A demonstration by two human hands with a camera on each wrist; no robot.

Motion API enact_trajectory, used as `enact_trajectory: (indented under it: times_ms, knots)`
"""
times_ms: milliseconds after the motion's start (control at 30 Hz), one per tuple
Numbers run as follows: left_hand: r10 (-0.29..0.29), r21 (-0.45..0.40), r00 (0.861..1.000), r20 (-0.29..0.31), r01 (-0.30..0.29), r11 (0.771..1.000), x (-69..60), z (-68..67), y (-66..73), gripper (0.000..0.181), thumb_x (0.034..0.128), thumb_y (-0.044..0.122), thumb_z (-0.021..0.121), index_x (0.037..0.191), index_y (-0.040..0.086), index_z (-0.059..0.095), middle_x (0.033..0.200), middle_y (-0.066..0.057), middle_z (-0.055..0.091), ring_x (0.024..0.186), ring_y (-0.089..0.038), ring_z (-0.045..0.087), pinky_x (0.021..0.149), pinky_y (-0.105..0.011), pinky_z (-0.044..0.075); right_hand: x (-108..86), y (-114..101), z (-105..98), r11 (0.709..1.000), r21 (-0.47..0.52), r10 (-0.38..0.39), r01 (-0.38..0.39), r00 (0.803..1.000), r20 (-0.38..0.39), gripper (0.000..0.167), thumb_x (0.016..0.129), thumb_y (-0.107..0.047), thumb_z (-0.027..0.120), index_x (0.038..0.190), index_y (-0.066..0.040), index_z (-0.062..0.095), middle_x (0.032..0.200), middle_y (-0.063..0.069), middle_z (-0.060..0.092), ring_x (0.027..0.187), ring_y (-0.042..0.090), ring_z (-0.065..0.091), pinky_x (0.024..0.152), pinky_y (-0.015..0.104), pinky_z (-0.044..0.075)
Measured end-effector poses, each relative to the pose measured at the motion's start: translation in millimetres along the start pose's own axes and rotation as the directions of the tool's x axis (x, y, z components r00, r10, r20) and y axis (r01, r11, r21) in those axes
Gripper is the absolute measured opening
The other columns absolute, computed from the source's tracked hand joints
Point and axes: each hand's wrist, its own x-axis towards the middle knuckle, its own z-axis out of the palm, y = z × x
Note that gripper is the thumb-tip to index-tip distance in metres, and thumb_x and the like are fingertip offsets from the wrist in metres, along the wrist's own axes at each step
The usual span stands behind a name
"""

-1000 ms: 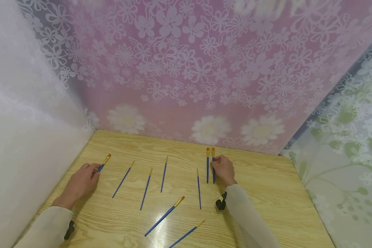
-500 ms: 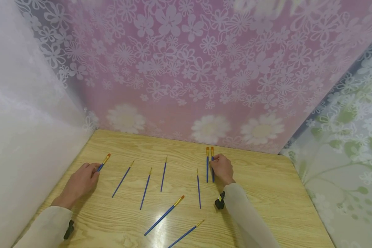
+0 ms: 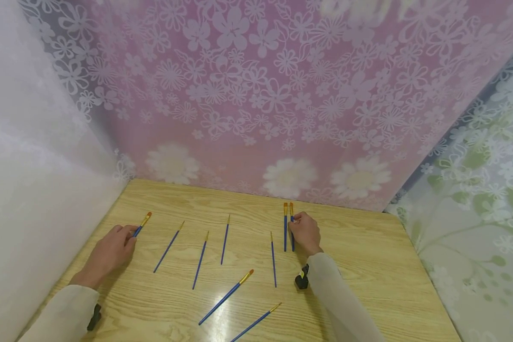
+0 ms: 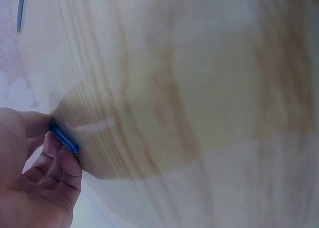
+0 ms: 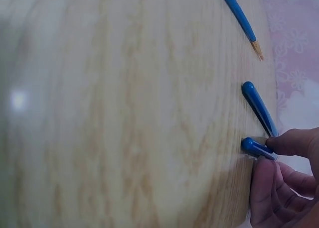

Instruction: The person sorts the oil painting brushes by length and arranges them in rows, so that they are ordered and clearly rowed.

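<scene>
Blue-handled, a paintbrush (image 3: 143, 223) slanted near the left edge of a wooden table (image 3: 367, 266), pinched between thumb and fingers of a person's left hand (image 3: 110, 251). The right hand (image 3: 306, 233) pinched a second brush (image 3: 291, 212) just beside a matching brush (image 3: 285, 230), seemingly so the two ran parallel. Both grips took the handle, likely sparing the bristles (image 3: 149, 214). Six more brushes (image 3: 226, 297) lay spread out.

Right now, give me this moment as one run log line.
left hand: holds leftmost brush | right hand: holds rightmost brush, neighboring brush alongside | other brushes: spread out on table
</scene>
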Motion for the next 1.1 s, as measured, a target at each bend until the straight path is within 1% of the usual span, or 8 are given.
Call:
enact_trajectory:
  times_ms: [167,300,467,667,800,967,1100]
  knots:
    - [0.006,-0.001,1.000,-0.007,-0.006,1.000,-0.5,-0.5,1.0,0.037,0.1103,0.010,0.060,0.142,-0.009,0.060,0.107,-0.021,0.065,0.088,-0.028,0.065,0.074,-0.052,0.057,-1.5,-1.3,-1.0,1.000,0.011,-0.004,0.004,1.000,-0.007,0.030,0.105,-0.023,0.069,0.128,-0.002,0.071,0.111,0.016,0.077,0.078,0.025,0.071,0.061,0.038,0.053]
    - [0.011,0.001,1.000,-0.014,-0.011,1.000,-0.8,-0.3,1.5,0.037,0.1100,0.009,0.061,0.141,-0.010,0.060,0.107,-0.022,0.065,0.088,-0.030,0.066,0.074,-0.053,0.058,-2.1,-0.9,-0.8,1.000,0.011,0.005,-0.005,1.000,-0.006,0.031,0.105,-0.024,0.070,0.128,-0.003,0.071,0.110,0.015,0.076,0.077,0.024,0.070,0.060,0.036,0.053]
    - [0.012,0.002,1.000,-0.016,-0.012,1.000,-1.3,0.1,1.1,0.036,0.1099,0.009,0.061,0.141,-0.009,0.061,0.106,-0.020,0.065,0.087,-0.028,0.065,0.073,-0.050,0.057,-3.5,-0.5,-0.9,1.000,0.024,0.013,-0.013,1.000,-0.007,0.033,0.105,-0.026,0.071,0.128,-0.003,0.071,0.109,0.015,0.075,0.076,0.024,0.068,0.061,0.036,0.052]
    - [0.018,-0.005,1.000,-0.014,-0.018,1.000,-1.8,-1.1,0.8,0.036,0.1098,0.009,0.061,0.140,-0.010,0.061,0.106,-0.021,0.064,0.085,-0.026,0.064,0.072,-0.050,0.056,-6.4,2.6,-0.6,0.997,0.075,-0.009,0.011,1.000,-0.026,0.034,0.106,-0.027,0.067,0.128,-0.001,0.070,0.116,0.019,0.076,0.084,0.028,0.072,0.064,0.039,0.055]
    - [0.018,-0.003,1.000,-0.008,-0.018,1.000,-2.2,-1.5,0.7,0.037,0.1098,0.009,0.060,0.141,-0.011,0.060,0.106,-0.021,0.064,0.086,-0.027,0.065,0.073,-0.051,0.057,-8.2,5.8,0.5,0.994,0.106,-0.002,0.006,0.999,-0.041,0.034,0.106,-0.028,0.065,0.128,-0.004,0.070,0.120,0.019,0.076,0.090,0.031,0.073,0.067,0.042,0.056]
    - [0.012,0.001,1.000,-0.005,-0.012,1.000,-1.9,-0.8,-0.1,0.038,0.1107,0.010,0.059,0.143,-0.010,0.060,0.106,-0.021,0.064,0.086,-0.027,0.064,0.073,-0.050,0.056,-10.4,8.4,0.7,0.992,0.123,0.013,-0.006,0.998,-0.055,0.033,0.106,-0.031,0.065,0.128,-0.006,0.070,0.116,0.016,0.076,0.089,0.029,0.072,0.069,0.043,0.056]
    - [0.018,0.002,1.000,-0.011,-0.018,1.000,-1.8,-0.2,-0.2,0.037,0.1108,0.010,0.060,0.143,-0.009,0.060,0.106,-0.020,0.064,0.085,-0.025,0.063,0.071,-0.047,0.055,-15.1,8.6,0.2,0.990,0.141,-0.013,0.023,0.997,-0.076,0.031,0.106,-0.031,0.067,0.126,-0.006,0.071,0.112,0.015,0.076,0.085,0.028,0.071,0.067,0.040,0.055]
